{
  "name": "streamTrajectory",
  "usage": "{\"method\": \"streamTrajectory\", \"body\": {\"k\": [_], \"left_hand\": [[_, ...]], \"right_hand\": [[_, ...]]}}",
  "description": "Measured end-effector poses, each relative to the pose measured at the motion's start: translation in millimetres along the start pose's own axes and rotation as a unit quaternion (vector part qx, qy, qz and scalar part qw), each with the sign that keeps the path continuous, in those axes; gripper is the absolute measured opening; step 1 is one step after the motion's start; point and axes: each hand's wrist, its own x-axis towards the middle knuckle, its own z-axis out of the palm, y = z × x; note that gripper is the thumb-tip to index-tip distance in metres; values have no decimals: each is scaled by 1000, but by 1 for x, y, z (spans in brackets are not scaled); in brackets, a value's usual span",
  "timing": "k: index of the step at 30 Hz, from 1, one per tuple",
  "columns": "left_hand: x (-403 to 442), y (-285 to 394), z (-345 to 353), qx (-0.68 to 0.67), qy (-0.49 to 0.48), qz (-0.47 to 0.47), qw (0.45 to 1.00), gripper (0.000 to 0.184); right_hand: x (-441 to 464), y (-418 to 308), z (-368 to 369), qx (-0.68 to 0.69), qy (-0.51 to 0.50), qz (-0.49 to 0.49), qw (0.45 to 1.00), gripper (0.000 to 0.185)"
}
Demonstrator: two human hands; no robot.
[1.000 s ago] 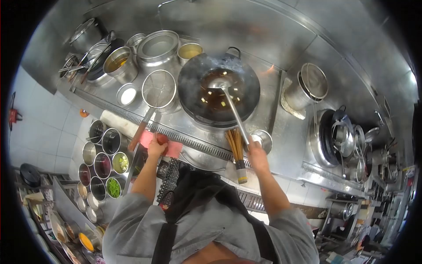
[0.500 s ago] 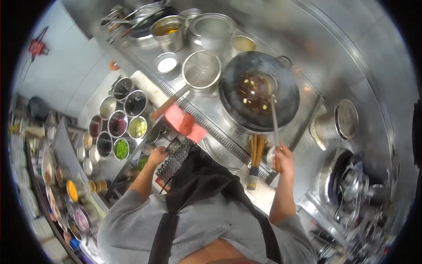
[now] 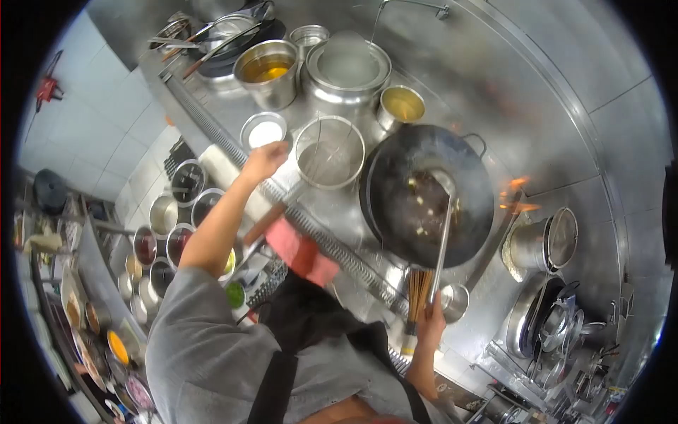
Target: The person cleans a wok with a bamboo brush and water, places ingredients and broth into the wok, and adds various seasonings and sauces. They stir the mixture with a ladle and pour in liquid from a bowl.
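Note:
My right hand is wrapped round the handle of a long metal ladle. The ladle's bowl rests inside a large dark wok, among brown sauce with small pale pieces; steam blurs the food. My left hand is at the near rim of a small metal bowl of white powder or grains. Its fingers are drawn together, and whatever they may hold is hidden. Just right of that hand lies a round wire strainer with a wooden handle.
Pots of yellow liquid and a lidded pot stand behind. Flames flare right of the wok. A bamboo brush and a red cloth lie at the front edge. Several ingredient containers are at left.
My left hand has reached up and forward from beside the apron to the bowl of white powder. The view has shifted, and my right hand still holds the ladle in the wok.

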Motion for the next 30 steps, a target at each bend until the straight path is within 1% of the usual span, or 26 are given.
{"method": "streamTrajectory", "body": {"k": [1,2,3,4,5,7,8,10,11,12,13,14,15,17,18,19,20,22,23,24,25,26,27,28,29,30], "left_hand": [[47,1,-2,15,4,32,999,34],[99,-12,5,29,25,86,996,33],[152,-26,14,40,46,138,989,32],[201,-29,21,78,52,158,983,30],[246,-28,30,114,57,177,976,28],[324,-35,61,231,28,129,964,27],[359,-53,87,219,14,136,966,27],[407,-79,142,393,-11,116,912,29],[421,-80,171,382,-15,126,915,29],[425,-66,196,314,-40,107,943,31],[424,-51,217,247,-68,83,963,32],[425,-16,207,125,-166,48,977,35],[429,17,189,4,-257,10,966,38],[468,21,208,-169,-134,-3,976,38],[480,39,200,-336,-102,-43,935,32],[489,60,182,-492,-66,-83,864,28],[495,77,164,-491,-65,-78,865,28],[507,107,134,-567,-107,-55,815,23],[508,116,119,-567,-109,-51,815,23],[508,118,108,-574,-155,-46,802,22],[504,115,100,-580,-199,-46,789,21],[499,109,94,-559,-237,-33,794,18],[483,101,86,-553,-234,-54,798,18],[461,95,77,-465,-281,0,840,20],[431,82,73,-369,-328,48,868,23],[388,69,70,-299,-360,60,882,26]], "right_hand": [[2,4,5,-10,2,14,1000,58],[1,2,8,-19,8,22,1000,58],[1,-2,10,-28,9,55,998,59],[2,-7,11,-38,10,89,995,61],[4,-11,13,-51,16,97,994,61],[4,-23,18,-43,23,116,992,62],[7,-40,20,-33,30,149,988,63],[6,-52,25,-54,30,184,981,63],[6,-55,26,-63,21,203,977,63],[0,-46,31,-115,30,171,978,63],[0,-49,33,-120,32,179,976,63],[-3,-55,32,-131,27,195,972,64],[-5,-59,34,-139,21,209,968,64],[-7,-56,38,-113,29,219,969,65],[-7,-63,37,-108,22,232,967,65],[-6,-68,36,-102,15,244,964,65],[-8,-63,38,-78,23,244,966,65],[-7,-67,39,-82,25,239,967,64],[-8,-70,40,-91,21,236,967,64],[-8,-71,40,-129,14,230,965,63],[-7,-69,40,-130,9,232,964,63],[-9,-66,42,-116,27,223,967,63],[-11,-66,40,-101,36,216,970,63],[-9,-68,37,-121,7,234,965,63],[-3,-81,34,-106,-1,242,964,65],[-8,-78,32,-96,-11,235,967,65]]}}
